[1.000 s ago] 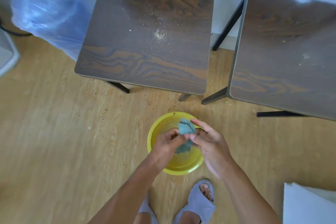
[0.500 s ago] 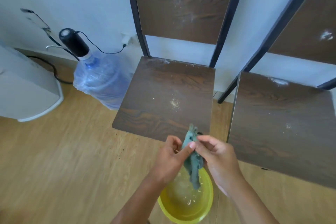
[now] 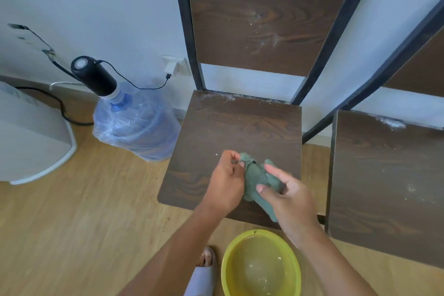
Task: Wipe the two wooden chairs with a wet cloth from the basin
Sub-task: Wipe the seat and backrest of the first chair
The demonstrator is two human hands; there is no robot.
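Note:
Both hands hold a green wet cloth (image 3: 255,176) above the front part of the left wooden chair's seat (image 3: 230,132). My left hand (image 3: 225,182) pinches its upper left corner, and my right hand (image 3: 288,196) grips its right side. White dust marks the seat's back edge and the chair back (image 3: 266,21). The second wooden chair (image 3: 386,180) stands to the right, also dusty. A yellow basin (image 3: 296,264) with cloudy water sits on the floor below my hands.
A plastic-wrapped water bottle (image 3: 134,127) with a black pump (image 3: 93,75) stands left of the chair, its cable running to a wall socket (image 3: 175,65). A white appliance (image 3: 28,137) sits at far left. My sandalled foot (image 3: 201,271) is beside the basin.
My hands lifted the cloth out of the basin and up over the left chair's seat. My view rose from the floor to the chair backs.

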